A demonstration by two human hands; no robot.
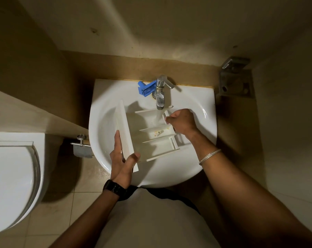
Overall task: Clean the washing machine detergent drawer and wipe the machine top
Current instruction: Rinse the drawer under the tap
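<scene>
Toilet (pixel 12 185): we see its closed white lid at lower left.
Sink (pixel 196 97): a white basin straight below us.
Drawer (pixel 151 138): we hold it over the basin, its front panel toward the left.
Left hand (pixel 122 161): fingers straight along the panel, thumb hooked over its near edge.
Right hand (pixel 183 121): curled around the drawer's far right end.
Tap (pixel 160 93): water runs into the drawer's back compartment.
Blue part (pixel 146 88): on the rim, left of the tap.
</scene>
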